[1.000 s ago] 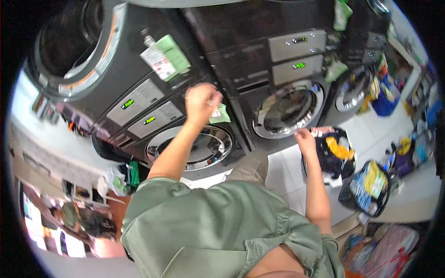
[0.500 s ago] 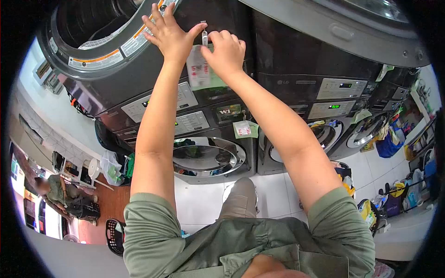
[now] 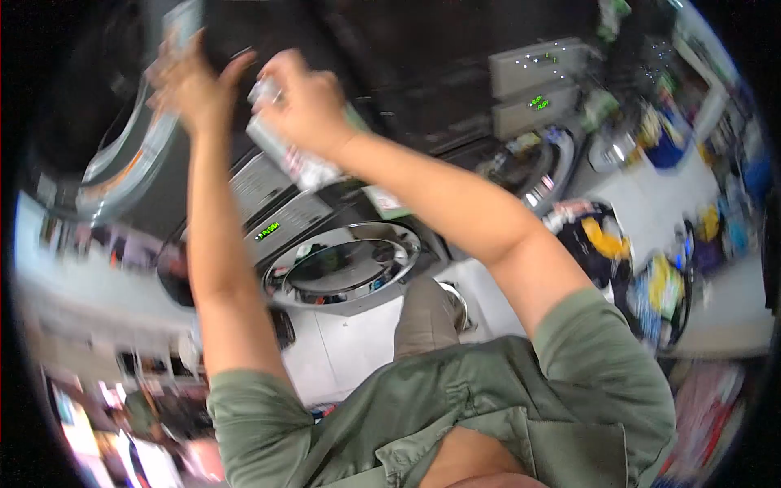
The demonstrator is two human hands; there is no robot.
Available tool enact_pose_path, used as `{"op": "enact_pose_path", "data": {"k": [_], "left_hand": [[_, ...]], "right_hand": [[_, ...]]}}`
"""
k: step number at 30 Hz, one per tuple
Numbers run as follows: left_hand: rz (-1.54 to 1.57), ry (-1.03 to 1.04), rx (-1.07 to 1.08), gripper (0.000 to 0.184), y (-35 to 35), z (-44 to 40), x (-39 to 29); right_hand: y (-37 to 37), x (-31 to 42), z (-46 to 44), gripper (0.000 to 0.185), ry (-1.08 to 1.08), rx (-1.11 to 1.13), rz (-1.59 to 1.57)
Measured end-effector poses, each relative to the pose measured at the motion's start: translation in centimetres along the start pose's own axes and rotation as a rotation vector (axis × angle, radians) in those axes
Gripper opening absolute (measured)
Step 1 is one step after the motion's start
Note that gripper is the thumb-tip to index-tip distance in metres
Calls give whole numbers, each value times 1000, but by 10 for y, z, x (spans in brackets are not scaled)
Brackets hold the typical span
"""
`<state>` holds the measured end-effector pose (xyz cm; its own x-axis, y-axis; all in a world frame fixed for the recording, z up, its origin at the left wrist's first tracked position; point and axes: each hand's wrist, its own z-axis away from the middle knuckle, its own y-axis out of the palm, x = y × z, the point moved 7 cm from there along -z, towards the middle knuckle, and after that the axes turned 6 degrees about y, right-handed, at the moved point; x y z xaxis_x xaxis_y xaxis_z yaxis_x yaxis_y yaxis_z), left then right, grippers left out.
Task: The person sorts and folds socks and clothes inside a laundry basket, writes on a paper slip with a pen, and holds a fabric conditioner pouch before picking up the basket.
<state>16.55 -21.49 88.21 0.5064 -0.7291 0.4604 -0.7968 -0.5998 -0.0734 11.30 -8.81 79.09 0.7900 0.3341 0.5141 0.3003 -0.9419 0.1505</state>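
My left hand [image 3: 194,85] is raised near the door ring of the upper left machine [image 3: 134,175], its fingers spread and blurred. My right hand [image 3: 301,102] is closed at the white clip [image 3: 264,93] on the dark machine front. From there a red-and-white paper slip [image 3: 297,163] hangs below the hand, with a bit of green paper beside it. Motion blur hides the fingertips' exact contact. Under both forearms is a round chrome washer door [image 3: 346,267], shut.
More dark machines with lit panels [image 3: 537,104] stand to the right. A basket of dark and yellow clothes [image 3: 598,244] and another basket [image 3: 659,297] are on the white floor [image 3: 333,346]. A person [image 3: 146,415] appears blurred at the lower left.
Since half a second ago the view has turned and blurred. Both hands appear further left; my left hand stays spread and my right hand stays at the clip. Earlier, my right hand was down by the basket.
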Motion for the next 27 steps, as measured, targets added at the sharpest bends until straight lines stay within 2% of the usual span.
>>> {"op": "enact_pose_path", "data": {"k": [2, 4, 5, 6, 7, 9, 10, 11, 12, 14, 17, 19, 20, 21, 22, 24, 27], "left_hand": [[-96, 8, 28, 78, -8, -4, -15], [27, 151, -164, 77, -9, -5, -22], [-400, 27, 130, 80, 9, -3, -16], [63, 169, -143, 85, 5, -6, -12], [-48, 26, -94, 92, 9, -5, -4], [-13, -27, -109, 93, 4, -1, 0], [-20, -71, -106, 94, 1, -2, -1], [41, -42, -136, 93, -11, -2, -13], [31, -57, -128, 93, -11, 0, -15], [-5, -77, -84, 95, -3, 4, -12], [39, -113, -81, 93, -11, 8, -17], [52, -156, -120, 90, -33, 8, -20], [72, -207, -163, 87, -48, 9, -22], [92, -225, -220, 79, -64, 9, -28], [90, -221, -220, 79, -72, 11, -35], [227, -213, -333, 75, -90, 18, -50], [312, -145, -314, 69, -107, 29, -103]], "right_hand": [[-34, -21, 46, 26, 153, 216, 146], [-81, -63, 101, 33, 343, 466, 131], [-121, -89, 133, 35, 391, 455, 146], [-157, -108, 169, 37, 423, 458, 150], [-201, -126, 208, 36, 586, 448, 247], [-287, -148, 308, 33, 912, 264, 192], [-331, -145, 359, 35, 1089, 200, 226], [-370, -132, 412, 36, 1275, 47, 163], [-404, -112, 454, 36, 1351, 1, 297], [-455, -76, 534, 35, 1549, -234, 338], [-504, -35, 601, 33, 1587, -321, 691], [-521, -19, 612, 34, 1630, -324, 796], [-524, -17, 615, 34, 1638, -318, 788], [-533, -15, 617, 37, 1638, -407, 808], [-543, -13, 619, 41, 1632, -498, 828], [-552, -17, 620, 43, 1624, -540, 823], [-553, -9, 612, 39, 1578, -674, 737]]}}
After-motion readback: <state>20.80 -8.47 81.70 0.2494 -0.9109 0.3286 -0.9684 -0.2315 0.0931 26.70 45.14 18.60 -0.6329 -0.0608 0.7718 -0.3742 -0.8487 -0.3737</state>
